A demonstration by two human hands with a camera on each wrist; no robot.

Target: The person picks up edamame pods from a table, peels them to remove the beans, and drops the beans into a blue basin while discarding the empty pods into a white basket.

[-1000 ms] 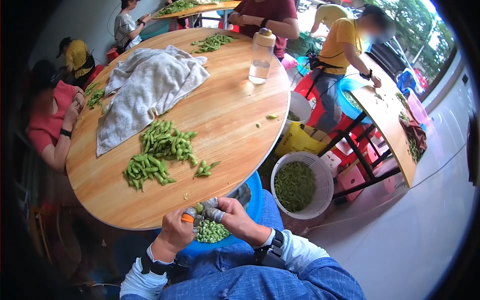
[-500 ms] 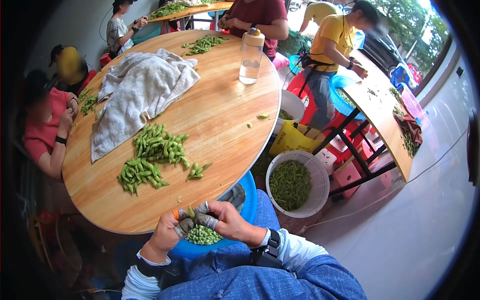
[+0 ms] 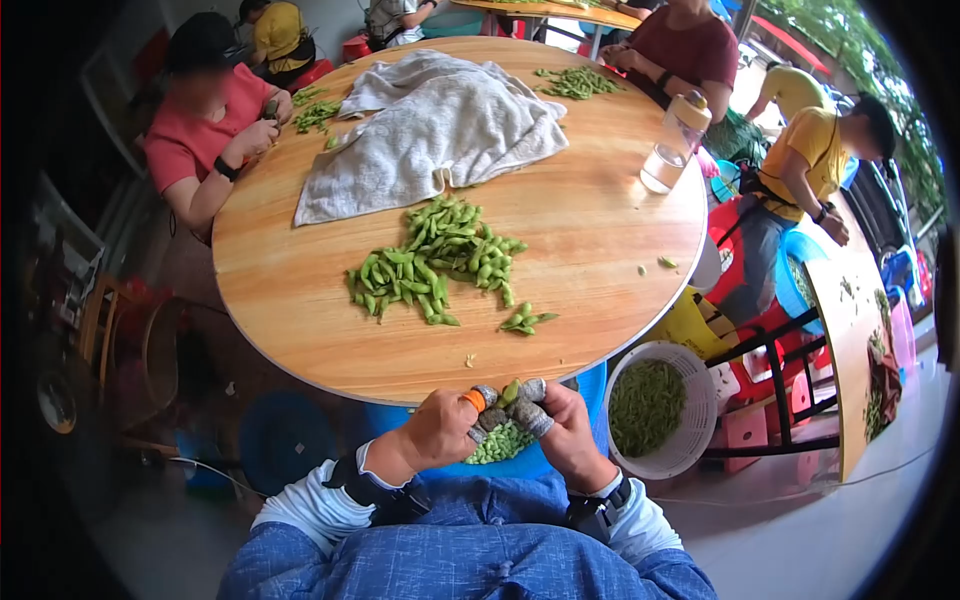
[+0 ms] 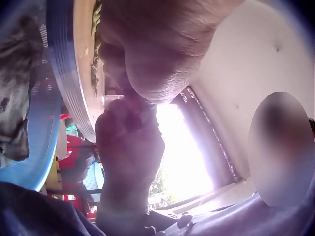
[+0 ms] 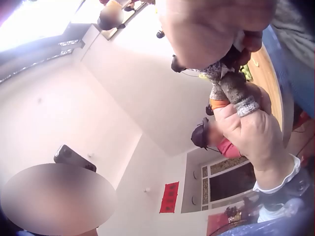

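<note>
Over a blue basin (image 3: 594,398), both hands hold one green edamame pod (image 3: 511,391) between their fingertips. My left hand (image 3: 436,432) pinches it from the left; grey covers wrap the fingertips, and an orange band (image 3: 474,401) circles one finger. From the other side my right hand (image 3: 571,437), also with covered fingertips, grips it. Shelled green beans (image 3: 499,443) lie in the basin just below. In the right wrist view the covered fingertips (image 5: 232,91) of the left hand meet the right hand, and the pod is hidden there.
A pile of edamame pods (image 3: 432,262) lies on the round wooden table (image 3: 320,350), beside a grey towel (image 3: 440,125) and a water bottle (image 3: 675,145). A white basket (image 3: 700,440) of pods stands at the right. Several people sit or stand around.
The head view has swung left, so the table and hands appear further right. Both hands stay together over the basin, working at a pod with their fingertips.
</note>
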